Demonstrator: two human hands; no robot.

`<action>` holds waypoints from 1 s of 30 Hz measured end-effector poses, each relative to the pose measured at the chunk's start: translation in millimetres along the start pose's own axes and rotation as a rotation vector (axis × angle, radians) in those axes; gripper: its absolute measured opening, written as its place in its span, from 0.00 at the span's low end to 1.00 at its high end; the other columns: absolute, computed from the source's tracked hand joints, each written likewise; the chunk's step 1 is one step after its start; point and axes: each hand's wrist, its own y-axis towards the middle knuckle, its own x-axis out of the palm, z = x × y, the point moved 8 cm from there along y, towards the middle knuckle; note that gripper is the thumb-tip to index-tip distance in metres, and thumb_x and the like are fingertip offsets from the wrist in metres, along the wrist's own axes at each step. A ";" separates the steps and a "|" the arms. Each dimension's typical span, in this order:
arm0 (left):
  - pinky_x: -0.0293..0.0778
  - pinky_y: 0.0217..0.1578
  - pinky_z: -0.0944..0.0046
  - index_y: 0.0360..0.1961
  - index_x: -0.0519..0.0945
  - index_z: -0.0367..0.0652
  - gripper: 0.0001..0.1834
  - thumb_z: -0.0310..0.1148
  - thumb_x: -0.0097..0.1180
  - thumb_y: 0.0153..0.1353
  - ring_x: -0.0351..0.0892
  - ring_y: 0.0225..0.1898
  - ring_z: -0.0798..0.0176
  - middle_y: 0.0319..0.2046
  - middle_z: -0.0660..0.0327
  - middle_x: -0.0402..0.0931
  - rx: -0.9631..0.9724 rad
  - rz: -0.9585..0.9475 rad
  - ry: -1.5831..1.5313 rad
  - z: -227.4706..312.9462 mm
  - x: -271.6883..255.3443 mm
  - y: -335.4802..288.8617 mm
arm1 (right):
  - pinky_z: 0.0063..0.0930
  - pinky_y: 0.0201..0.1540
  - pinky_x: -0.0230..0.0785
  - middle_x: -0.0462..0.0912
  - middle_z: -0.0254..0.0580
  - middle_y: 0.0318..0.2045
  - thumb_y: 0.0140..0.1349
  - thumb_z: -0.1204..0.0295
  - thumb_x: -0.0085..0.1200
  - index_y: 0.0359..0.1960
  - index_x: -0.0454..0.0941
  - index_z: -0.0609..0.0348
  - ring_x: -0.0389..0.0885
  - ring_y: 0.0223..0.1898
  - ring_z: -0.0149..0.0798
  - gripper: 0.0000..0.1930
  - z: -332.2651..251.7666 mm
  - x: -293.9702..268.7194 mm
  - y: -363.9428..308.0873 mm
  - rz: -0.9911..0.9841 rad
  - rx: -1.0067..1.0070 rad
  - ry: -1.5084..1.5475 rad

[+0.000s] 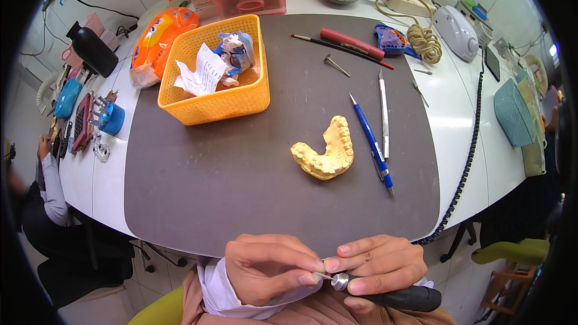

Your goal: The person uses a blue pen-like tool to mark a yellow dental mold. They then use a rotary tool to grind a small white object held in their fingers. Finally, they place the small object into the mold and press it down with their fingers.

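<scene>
My right hand (385, 265) is wrapped around a black rotary handpiece (409, 300) with a silver collar, held low in front of the mat's near edge. With thumb and forefinger, my left hand (262, 268) pinches a thin metal bur (324, 275) at the handpiece's nose. Whether the bur is fully seated I cannot tell. Beyond my hands, a yellow plaster dental model (325, 159) with a curved row of teeth lies on the grey mat (211, 186). A blue mechanical pencil (371, 138) and a slim silver knife (383, 114) are to its right.
An orange basket (214, 105) holds paper and a bagged item. Behind the model lie a red stick (352, 44), a thin brush (337, 49) and a mandrel (337, 65). A black coiled cord (466, 171) crosses the right side. A co-worker's arm (53, 189) shows at far left.
</scene>
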 end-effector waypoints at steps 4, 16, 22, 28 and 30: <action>0.76 0.36 0.66 0.35 0.81 0.30 0.09 0.16 0.59 0.50 0.80 0.34 0.60 0.32 0.49 0.79 0.004 -0.006 0.012 1.0 1.0 1.1 | 0.38 0.49 0.71 0.82 0.51 0.23 0.47 0.77 0.65 0.30 0.76 0.61 0.83 0.36 0.46 0.11 -0.9 -0.3 0.6 -0.026 0.003 -0.005; 0.76 0.35 0.66 0.34 0.81 0.31 0.08 0.16 0.60 0.50 0.80 0.33 0.60 0.32 0.49 0.80 -0.007 0.004 0.020 1.0 0.5 0.4 | 0.40 0.49 0.71 0.82 0.53 0.24 0.46 0.79 0.65 0.30 0.76 0.63 0.83 0.37 0.48 0.10 -1.5 -0.1 0.7 -0.032 0.003 0.007; 0.76 0.35 0.66 0.34 0.81 0.31 0.08 0.17 0.60 0.50 0.80 0.33 0.60 0.32 0.49 0.80 0.020 0.010 0.031 1.7 -0.2 0.9 | 0.40 0.49 0.71 0.82 0.53 0.24 0.46 0.78 0.65 0.30 0.76 0.63 0.82 0.37 0.48 0.10 -0.5 -0.2 0.8 -0.012 0.005 0.022; 0.76 0.35 0.66 0.34 0.81 0.31 0.09 0.17 0.60 0.50 0.80 0.33 0.60 0.32 0.49 0.80 -0.020 0.006 0.029 1.1 -0.2 0.5 | 0.40 0.49 0.70 0.82 0.53 0.24 0.46 0.78 0.65 0.30 0.77 0.63 0.83 0.37 0.47 0.10 -1.0 0.4 0.6 -0.002 -0.015 0.022; 0.76 0.36 0.66 0.34 0.81 0.31 0.09 0.17 0.60 0.50 0.80 0.34 0.60 0.32 0.49 0.80 -0.012 0.009 0.022 0.6 -0.1 0.5 | 0.39 0.49 0.71 0.82 0.53 0.24 0.46 0.78 0.65 0.30 0.77 0.63 0.83 0.37 0.47 0.10 -1.4 0.7 0.2 -0.033 -0.030 0.008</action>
